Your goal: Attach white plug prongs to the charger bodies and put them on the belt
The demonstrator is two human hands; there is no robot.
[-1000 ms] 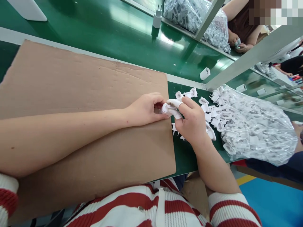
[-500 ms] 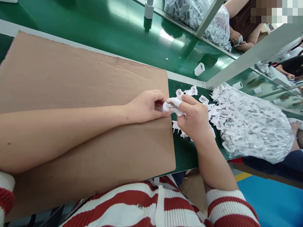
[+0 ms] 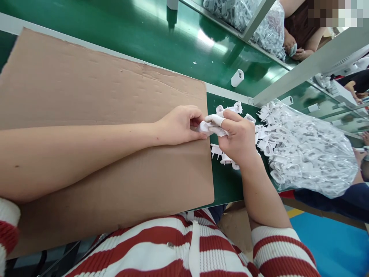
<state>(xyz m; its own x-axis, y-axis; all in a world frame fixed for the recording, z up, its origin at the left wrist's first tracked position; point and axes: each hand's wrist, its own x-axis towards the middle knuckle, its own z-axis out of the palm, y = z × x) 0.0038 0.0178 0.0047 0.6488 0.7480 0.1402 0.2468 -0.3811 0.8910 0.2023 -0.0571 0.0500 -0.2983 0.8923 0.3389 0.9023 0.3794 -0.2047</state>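
Observation:
My left hand (image 3: 184, 125) pinches the left end of a small white plastic part (image 3: 204, 127) above the right edge of the brown cardboard (image 3: 138, 173). On the same part, my right hand (image 3: 238, 134) closes from the right, with white covers on its thumb or fingertips. The two hands nearly meet, and their fingers hide much of the part. Loose white plastic pieces with pins (image 3: 226, 158) lie on the green table below and behind my right hand.
A clear plastic bag (image 3: 314, 150) full of white pieces lies at the right. Beyond the cardboard, a white housing (image 3: 237, 78) stands on the green conveyor (image 3: 129, 34). A grey metal post (image 3: 305, 63) slants across the upper right. Another person's hands (image 3: 294, 48) show behind it.
The view has shifted slightly. The white housing on the conveyor has moved a little to the left. Both hands keep their hold on the white part.

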